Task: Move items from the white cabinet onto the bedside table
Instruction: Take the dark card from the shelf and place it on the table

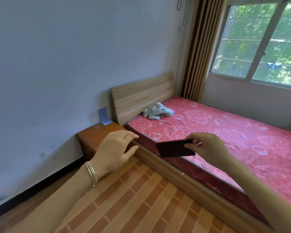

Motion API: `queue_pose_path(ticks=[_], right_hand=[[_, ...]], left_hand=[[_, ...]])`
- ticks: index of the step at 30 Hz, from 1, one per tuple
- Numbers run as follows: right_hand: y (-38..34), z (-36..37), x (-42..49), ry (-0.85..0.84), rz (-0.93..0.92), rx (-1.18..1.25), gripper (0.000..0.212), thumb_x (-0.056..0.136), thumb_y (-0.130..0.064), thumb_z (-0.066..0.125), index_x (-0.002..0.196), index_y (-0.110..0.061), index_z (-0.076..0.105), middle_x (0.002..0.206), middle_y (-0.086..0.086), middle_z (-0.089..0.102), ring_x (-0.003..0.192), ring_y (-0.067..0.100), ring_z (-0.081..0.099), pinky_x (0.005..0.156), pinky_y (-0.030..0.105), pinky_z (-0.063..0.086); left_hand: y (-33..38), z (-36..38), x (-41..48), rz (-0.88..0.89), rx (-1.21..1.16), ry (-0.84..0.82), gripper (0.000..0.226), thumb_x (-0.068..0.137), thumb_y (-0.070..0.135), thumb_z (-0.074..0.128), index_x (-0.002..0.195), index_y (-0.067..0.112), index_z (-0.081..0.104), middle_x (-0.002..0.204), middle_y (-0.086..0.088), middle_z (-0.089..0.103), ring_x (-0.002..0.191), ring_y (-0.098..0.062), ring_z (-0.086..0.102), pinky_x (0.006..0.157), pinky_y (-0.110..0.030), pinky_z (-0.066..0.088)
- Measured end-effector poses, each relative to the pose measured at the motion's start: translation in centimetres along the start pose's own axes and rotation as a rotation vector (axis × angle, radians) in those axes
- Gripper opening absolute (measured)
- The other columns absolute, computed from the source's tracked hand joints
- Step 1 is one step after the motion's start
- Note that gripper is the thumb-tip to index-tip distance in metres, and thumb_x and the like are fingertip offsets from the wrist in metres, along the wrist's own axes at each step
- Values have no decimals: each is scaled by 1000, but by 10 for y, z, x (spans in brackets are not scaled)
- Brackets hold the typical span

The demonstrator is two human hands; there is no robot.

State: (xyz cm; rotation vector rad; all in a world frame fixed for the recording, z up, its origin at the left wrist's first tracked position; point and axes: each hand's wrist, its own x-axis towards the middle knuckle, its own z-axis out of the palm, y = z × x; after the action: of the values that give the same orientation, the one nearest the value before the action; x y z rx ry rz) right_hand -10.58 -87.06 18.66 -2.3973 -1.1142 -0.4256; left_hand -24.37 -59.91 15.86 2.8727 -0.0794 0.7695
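As we look down, our right hand (208, 147) pinches one end of a thin, dark rectangular item (173, 148), holding it over the edge of the red patterned mattress (225, 130). Our left hand (114, 148) hovers empty, fingers relaxed, before the orange-brown wooden bedside bench (92, 135). Such a light, one-ended pinch could let the item tilt and drop onto the brick-patterned floor (141, 204).

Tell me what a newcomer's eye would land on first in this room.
The bright pink mattress fills the right half, with a crumpled pale cloth lying near the wooden headboard. In front, the right hand pinches a dark flat item over the bed's edge. The left hand, fingers relaxed, hovers by the brown bedside table against the wall.
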Motion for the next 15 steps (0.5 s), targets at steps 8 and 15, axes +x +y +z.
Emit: queue_pose_path(ticks=[8,15], right_hand=[[-26,101,81,-188,-74,90,6,81,-22,71,86,-24,68,70,-21,55,69,6,59,57,20,42],[-5,189,160,-342,-143,128,8,84,-27,66,92,-30,67,74,-26,54,72,0,55,60,24,47]], left_hand=[[-97,33,-43,-88,151,-37,38,88,41,42,110,23,67,109,7,66,102,-12,59,92,-31,43],[-164,85,-24,-264,246,-105,42,84,45,42,109,23,67,107,5,67,102,-16,61,93,-38,47]])
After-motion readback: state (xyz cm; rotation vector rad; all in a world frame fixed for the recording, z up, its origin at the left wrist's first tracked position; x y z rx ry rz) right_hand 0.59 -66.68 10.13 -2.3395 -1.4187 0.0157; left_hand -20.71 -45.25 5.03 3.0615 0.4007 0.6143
